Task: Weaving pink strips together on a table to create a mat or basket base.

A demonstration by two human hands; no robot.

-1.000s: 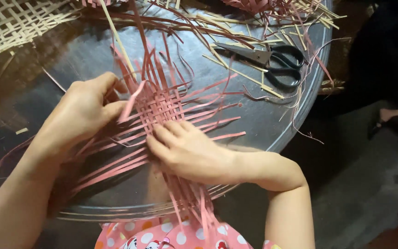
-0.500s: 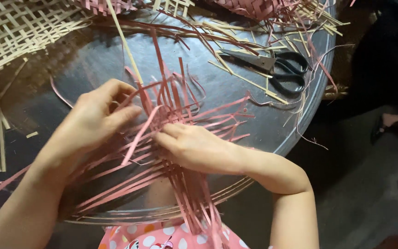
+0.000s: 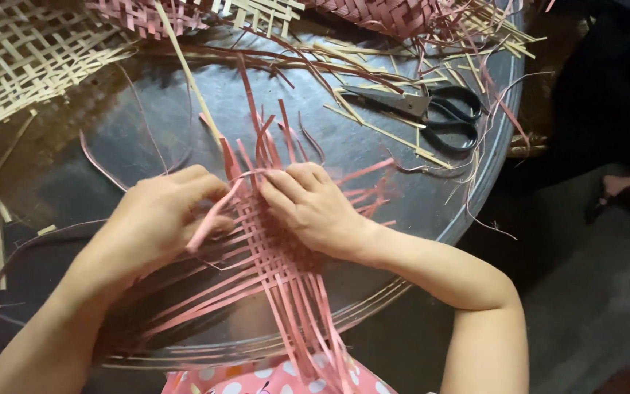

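The left hand [image 3: 158, 219] pinches one pink strip [image 3: 213, 213] in a closed grip, while the right hand [image 3: 313, 208] presses flat — grip loose, holding nothing — on the pink woven mat [image 3: 271, 252] between them on the round dark counter [image 3: 373, 146]; black scissors [image 3: 432, 117] lie beyond the right grip.

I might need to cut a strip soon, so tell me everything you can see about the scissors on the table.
The scissors have black loop handles and grey metal blades that look shut. They lie flat on the far right of the dark round table, handles toward the rim, tips pointing left. Pale and pink strips lie around and partly across them. Neither hand touches them.
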